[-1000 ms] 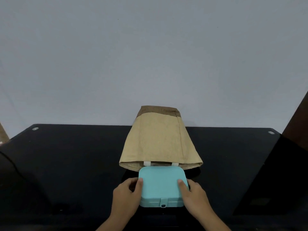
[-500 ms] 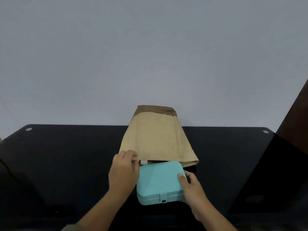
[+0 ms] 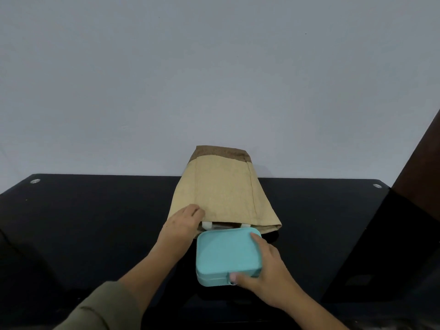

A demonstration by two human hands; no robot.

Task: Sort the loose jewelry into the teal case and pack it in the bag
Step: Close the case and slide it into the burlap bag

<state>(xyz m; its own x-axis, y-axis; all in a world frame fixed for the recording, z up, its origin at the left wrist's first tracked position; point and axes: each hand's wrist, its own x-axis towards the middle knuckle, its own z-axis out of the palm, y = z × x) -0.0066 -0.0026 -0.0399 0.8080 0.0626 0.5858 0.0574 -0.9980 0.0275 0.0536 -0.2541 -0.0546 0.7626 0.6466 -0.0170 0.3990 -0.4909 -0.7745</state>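
A teal case (image 3: pixel 226 253) at the bag (image 3: pixel 223 194) mouth, lower centre.
The right hand (image 3: pixel 264 270) grasps the teal case, thumb hiding its clasp; the left hand (image 3: pixel 183 225) pinches the bag rim, fingertips partly hidden; the bag's inside is unreadable.

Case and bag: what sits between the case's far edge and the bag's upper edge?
In the head view, two white tabs show in the gap between the case and the bag, just inside its mouth; the rest there is shadow.

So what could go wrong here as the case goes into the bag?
The tan bag's mouth is held only at its left corner by the left hand; the teal case's right corner may snag the flat lip. The white handles lie in the opening and could catch.
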